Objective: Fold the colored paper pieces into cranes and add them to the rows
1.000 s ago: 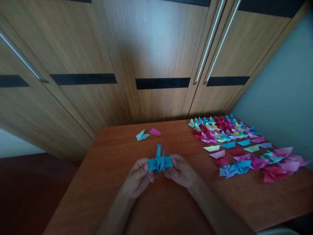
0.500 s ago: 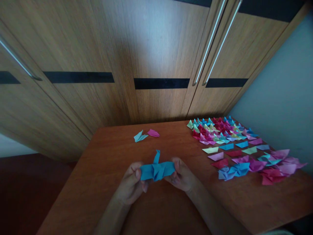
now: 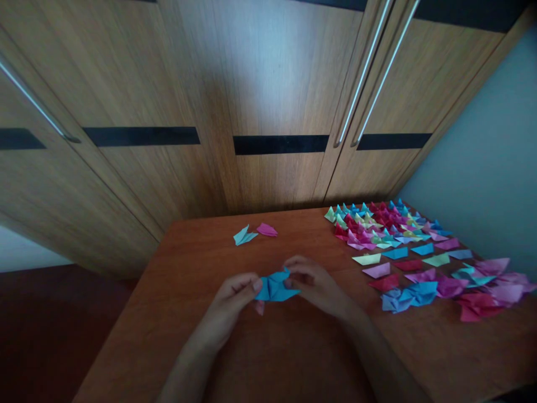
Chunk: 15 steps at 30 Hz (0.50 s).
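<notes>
A blue origami crane point(image 3: 274, 288) is held above the near middle of the table point(image 3: 180, 285). My left hand point(image 3: 237, 302) pinches its left side between thumb and fingers. On the other side, my right hand point(image 3: 314, 282) grips a narrow upright point and part of the right wing. Its fingertips are partly hidden behind the paper. Beyond my hands lie a light-blue folded paper piece point(image 3: 244, 235) and a pink folded paper piece point(image 3: 267, 229).
Rows of small folded paper pieces point(image 3: 377, 221) in several colours cover the table's far right. Nearer lie flat paper strips point(image 3: 409, 265) and loose paper cranes point(image 3: 478, 305). A wooden wardrobe point(image 3: 277, 179) stands along the back edge, beside a pale wall point(image 3: 482, 168) at right.
The blue crane has turned, and its wings no longer stretch straight between both hands. My right hand has shifted from the wing's end to the upright point. The view has moved slightly.
</notes>
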Tool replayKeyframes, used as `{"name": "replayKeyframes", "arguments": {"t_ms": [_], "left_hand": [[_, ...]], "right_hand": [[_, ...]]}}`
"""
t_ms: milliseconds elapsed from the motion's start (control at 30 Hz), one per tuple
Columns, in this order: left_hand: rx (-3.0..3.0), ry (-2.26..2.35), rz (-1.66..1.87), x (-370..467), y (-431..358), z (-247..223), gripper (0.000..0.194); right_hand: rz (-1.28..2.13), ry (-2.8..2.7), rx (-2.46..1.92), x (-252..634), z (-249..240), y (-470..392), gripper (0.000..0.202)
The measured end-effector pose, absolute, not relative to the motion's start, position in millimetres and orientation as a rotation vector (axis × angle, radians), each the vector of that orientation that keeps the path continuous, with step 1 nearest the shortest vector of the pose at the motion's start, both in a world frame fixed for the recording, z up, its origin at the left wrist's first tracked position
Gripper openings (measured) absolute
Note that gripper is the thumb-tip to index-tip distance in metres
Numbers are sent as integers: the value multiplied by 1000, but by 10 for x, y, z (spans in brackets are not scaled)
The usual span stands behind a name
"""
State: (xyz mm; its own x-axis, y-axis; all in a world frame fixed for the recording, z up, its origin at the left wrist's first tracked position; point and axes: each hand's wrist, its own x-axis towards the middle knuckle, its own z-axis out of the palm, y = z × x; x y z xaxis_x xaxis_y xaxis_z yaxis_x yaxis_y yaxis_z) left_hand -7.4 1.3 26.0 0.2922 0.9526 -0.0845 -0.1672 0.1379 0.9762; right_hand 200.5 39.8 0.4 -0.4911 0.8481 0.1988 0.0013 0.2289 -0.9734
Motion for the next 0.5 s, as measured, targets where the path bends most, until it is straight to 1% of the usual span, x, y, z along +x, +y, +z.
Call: {"name": "replayKeyframes", "arguments": {"t_ms": [100, 267, 400, 500], "left_hand": [[1255, 1023, 975, -16, 38, 249, 33], [1336, 1035, 946, -17, 41, 270, 32], [1440, 1049, 830, -101, 58, 283, 29], [1562, 1099, 764, -171, 90, 266, 23]], "right_hand": [[1324, -1793, -848, 2019, -26, 420, 15], [1448, -1882, -973, 2072, -53, 393, 22], [1610, -1892, -954, 2158, -27, 404, 22], [1568, -1919, -1020, 2216, -21, 423, 23]]}}
